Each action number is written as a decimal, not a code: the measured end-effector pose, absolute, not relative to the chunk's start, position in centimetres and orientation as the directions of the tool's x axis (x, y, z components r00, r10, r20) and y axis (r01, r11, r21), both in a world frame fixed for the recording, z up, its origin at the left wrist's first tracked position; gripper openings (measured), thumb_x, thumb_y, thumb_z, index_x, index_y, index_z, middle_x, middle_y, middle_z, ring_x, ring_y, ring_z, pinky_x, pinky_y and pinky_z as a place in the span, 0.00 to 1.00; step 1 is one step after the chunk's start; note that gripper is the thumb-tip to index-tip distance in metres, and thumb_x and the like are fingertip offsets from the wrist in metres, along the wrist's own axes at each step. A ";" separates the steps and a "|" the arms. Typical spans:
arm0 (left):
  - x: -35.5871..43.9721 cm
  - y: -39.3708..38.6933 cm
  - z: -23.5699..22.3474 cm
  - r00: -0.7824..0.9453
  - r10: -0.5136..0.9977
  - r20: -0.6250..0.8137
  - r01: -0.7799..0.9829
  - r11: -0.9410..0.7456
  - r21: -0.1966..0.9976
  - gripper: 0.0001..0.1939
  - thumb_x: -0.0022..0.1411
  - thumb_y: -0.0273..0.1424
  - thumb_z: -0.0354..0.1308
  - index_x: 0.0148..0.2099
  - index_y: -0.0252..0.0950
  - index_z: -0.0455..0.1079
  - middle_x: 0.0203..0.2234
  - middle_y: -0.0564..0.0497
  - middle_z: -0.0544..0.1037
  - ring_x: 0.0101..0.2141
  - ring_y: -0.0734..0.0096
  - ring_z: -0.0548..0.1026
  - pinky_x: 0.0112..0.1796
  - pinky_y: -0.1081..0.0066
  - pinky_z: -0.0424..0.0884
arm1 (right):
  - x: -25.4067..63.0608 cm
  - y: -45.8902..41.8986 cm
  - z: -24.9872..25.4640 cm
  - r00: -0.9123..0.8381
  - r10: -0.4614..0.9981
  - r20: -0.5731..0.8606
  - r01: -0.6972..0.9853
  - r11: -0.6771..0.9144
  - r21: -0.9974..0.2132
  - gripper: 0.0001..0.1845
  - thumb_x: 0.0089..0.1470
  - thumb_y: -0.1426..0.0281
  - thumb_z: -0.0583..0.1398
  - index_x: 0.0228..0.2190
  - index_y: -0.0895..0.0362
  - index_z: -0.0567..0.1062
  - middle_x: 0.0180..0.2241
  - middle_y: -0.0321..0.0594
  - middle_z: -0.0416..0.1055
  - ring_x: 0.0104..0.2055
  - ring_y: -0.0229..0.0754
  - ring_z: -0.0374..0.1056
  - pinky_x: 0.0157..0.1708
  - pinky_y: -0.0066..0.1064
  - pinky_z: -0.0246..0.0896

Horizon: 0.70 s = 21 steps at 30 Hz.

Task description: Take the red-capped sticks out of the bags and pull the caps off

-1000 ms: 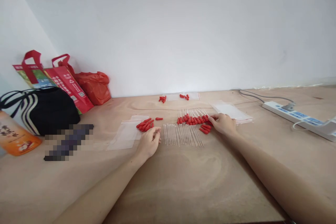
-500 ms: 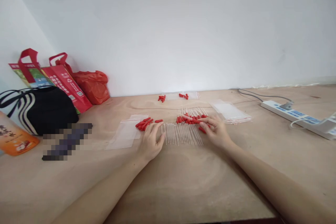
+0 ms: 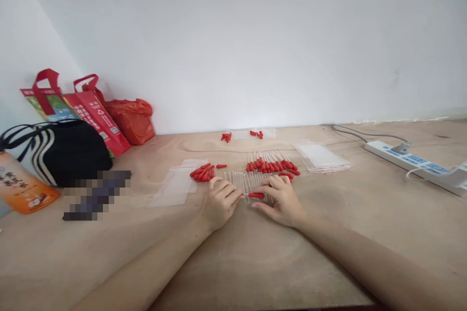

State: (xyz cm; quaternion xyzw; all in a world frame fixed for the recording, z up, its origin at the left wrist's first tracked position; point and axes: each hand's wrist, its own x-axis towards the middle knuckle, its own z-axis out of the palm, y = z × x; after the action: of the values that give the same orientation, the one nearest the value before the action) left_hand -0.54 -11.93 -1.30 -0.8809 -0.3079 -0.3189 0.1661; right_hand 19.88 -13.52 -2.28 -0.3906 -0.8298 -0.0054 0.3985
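Observation:
Between my two hands lies a red rubber dropper bulb [image 3: 256, 195], with a short bit of clear glass tube [image 3: 245, 196] at its left end. My left hand [image 3: 222, 201] pinches the tube; its fingers hide the rest. My right hand [image 3: 279, 199] has thumb and fingers around the bulb. Under and behind the hands is a row of bare glass tubes [image 3: 251, 181]. Just beyond lie droppers with red bulbs fitted [image 3: 270, 165], their glass ends pointing away. A pile of loose red bulbs [image 3: 201, 173] sits left of the row, on clear zip bags [image 3: 170, 187].
More clear bags [image 3: 321, 157] lie at right, near a white power strip [image 3: 412, 160] with cables. Small red bulbs [image 3: 226, 137] lie by the wall. Along the left are shopping bags [image 3: 91, 116], a black drawstring bag [image 3: 76, 150] and an orange pack [image 3: 27, 189].
My right hand has come back from the fitted droppers toward me and left. My left hand has moved right, so the two now meet at one tube and bulb.

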 end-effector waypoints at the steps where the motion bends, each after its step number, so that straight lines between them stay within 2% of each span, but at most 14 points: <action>1: -0.5 -12.0 -1.2 0.617 0.425 0.662 0.640 -0.761 -0.107 0.10 0.61 0.29 0.48 0.31 0.37 0.69 0.22 0.54 0.74 0.28 0.73 0.68 0.42 0.63 0.55 | 19.8 -13.5 -2.4 -0.379 0.622 0.685 0.660 0.701 -0.271 0.09 0.50 0.62 0.58 0.32 0.52 0.74 0.29 0.36 0.70 0.32 0.38 0.59 0.36 0.35 0.44; 4: -0.6 -12.3 -1.1 0.636 0.406 0.657 0.625 -0.769 -0.130 0.10 0.61 0.28 0.48 0.31 0.37 0.69 0.21 0.54 0.73 0.28 0.74 0.68 0.41 0.64 0.55 | 19.5 -13.5 -2.5 -0.401 0.572 0.716 0.684 0.707 -0.182 0.08 0.52 0.65 0.55 0.28 0.53 0.74 0.24 0.35 0.69 0.30 0.37 0.57 0.37 0.36 0.42; 9: -0.9 -12.5 -1.2 0.649 0.408 0.643 0.613 -0.780 -0.124 0.11 0.61 0.28 0.47 0.30 0.37 0.69 0.20 0.55 0.73 0.26 0.75 0.68 0.40 0.64 0.54 | 19.6 -13.8 -2.5 -0.465 0.547 0.696 0.691 0.716 -0.100 0.11 0.53 0.68 0.53 0.23 0.56 0.71 0.22 0.35 0.66 0.30 0.37 0.56 0.39 0.37 0.41; 21: -1.4 -12.4 -1.3 0.644 0.435 0.630 0.617 -0.782 -0.091 0.12 0.61 0.27 0.45 0.30 0.38 0.69 0.21 0.55 0.74 0.27 0.74 0.69 0.41 0.64 0.54 | 20.1 -14.1 -2.4 -0.511 0.536 0.671 0.668 0.740 -0.082 0.09 0.51 0.70 0.52 0.23 0.56 0.69 0.22 0.34 0.63 0.30 0.37 0.57 0.44 0.40 0.42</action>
State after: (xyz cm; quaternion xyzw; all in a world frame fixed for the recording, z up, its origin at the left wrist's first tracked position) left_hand -1.42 -12.36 -1.26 -0.8940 -0.2943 -0.3026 0.1504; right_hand 20.15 -14.08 -2.38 -0.3483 -0.8642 -0.0938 0.3506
